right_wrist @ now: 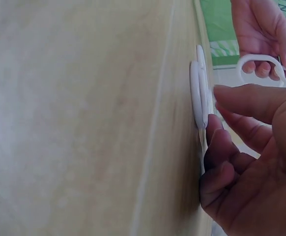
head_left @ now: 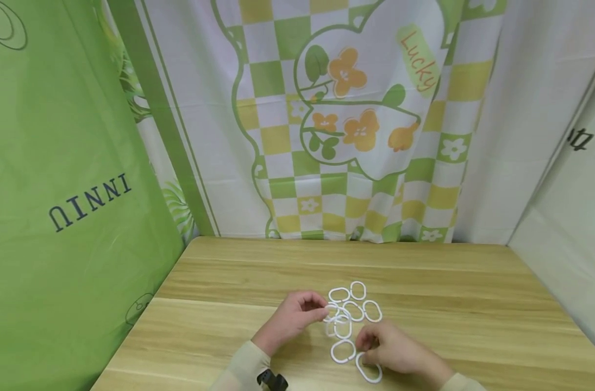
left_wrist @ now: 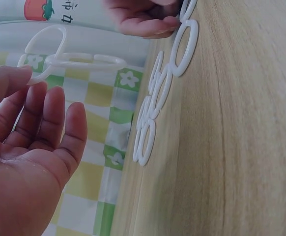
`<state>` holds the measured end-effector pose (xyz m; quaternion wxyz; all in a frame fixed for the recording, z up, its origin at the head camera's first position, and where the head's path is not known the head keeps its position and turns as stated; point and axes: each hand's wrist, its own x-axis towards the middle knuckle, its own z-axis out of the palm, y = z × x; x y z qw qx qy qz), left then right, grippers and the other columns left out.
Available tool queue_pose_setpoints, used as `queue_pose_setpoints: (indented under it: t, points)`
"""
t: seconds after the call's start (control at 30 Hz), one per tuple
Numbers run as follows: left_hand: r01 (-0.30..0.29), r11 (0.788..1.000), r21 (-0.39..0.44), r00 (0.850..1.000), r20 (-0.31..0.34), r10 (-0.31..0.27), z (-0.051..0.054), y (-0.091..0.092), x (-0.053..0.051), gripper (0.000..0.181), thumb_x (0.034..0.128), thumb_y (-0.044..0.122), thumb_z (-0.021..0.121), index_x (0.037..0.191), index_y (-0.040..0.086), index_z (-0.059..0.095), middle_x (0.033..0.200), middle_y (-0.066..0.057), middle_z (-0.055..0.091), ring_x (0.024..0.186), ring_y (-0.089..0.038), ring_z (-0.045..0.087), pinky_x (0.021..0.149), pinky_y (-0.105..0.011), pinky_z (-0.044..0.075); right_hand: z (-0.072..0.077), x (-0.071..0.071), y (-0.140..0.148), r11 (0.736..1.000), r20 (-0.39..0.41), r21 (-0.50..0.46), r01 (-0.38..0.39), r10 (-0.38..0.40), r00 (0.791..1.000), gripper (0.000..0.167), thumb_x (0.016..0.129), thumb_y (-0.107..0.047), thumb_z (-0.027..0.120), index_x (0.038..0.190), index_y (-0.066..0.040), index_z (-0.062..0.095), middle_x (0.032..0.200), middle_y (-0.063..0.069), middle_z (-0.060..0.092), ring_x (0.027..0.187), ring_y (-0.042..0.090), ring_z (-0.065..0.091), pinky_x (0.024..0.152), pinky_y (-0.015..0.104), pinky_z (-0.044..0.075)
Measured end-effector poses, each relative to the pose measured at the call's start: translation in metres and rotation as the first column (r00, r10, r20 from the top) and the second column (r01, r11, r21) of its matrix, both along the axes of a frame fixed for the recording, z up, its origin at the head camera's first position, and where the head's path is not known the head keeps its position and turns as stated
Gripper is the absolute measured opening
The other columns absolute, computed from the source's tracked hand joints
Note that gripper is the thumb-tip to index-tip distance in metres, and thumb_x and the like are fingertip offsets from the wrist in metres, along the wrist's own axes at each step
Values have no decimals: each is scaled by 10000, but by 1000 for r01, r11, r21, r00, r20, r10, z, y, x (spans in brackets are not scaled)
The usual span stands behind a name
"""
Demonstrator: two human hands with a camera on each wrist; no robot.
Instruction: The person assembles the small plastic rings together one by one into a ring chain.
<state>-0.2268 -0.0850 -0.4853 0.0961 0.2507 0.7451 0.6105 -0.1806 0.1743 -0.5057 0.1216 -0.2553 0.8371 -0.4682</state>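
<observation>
My left hand is raised over the table, pinching a white oval ring between thumb and index finger. Its other fingers are loosely bent. A second white ring hooks through the pinched one and sticks out sideways. My right hand is low by the table, fingers loosely curled, at the upper end of a nearest ring that lies flat. I see no ring clearly gripped there. Several more white rings, such as an oval one, lie flat between and beyond the hands.
The wooden table runs back to a checked green, yellow and white curtain. A green cloth hangs at the left and a white cloth at the right. A black wristband is on my left wrist.
</observation>
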Motion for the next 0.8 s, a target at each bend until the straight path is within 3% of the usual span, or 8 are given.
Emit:
queue_pose_setpoints:
  t: [0.27, 0.43, 0.8]
  points:
    - [-2, 1000, -18, 1000, 2, 2, -2, -1, 3, 121, 899, 105, 701, 1008, 56, 684, 955, -11, 673, 837, -111, 619, 774, -253, 530, -3, 4, -5, 995, -14, 96, -9, 11, 1000, 214, 723, -59, 810, 837, -127, 641, 740, -59, 586, 668, 37, 521, 599, 230, 454]
    - [-8, 1000, -29, 1000, -8, 8, -4, 2, 3, 119, 901, 69, 686, 1005, 13, 673, 952, -32, 671, 832, -105, 612, 773, -247, 524, -2, 5, -5, 994, -11, 107, 2, -1, 1000, 222, 717, -19, 804, 815, -119, 632, 698, -68, 568, 629, 38, 511, 556, 232, 440]
    - [11, 1000, -4, 1000, -2, -11, -1, 2, 2, 134, 899, 142, 710, 1004, 63, 685, 966, -11, 678, 855, -131, 632, 782, -269, 535, 2, 8, -3, 991, -51, 132, -2, 9, 999, 169, 771, -17, 738, 833, -138, 637, 702, -87, 559, 628, 21, 495, 554, 231, 428]
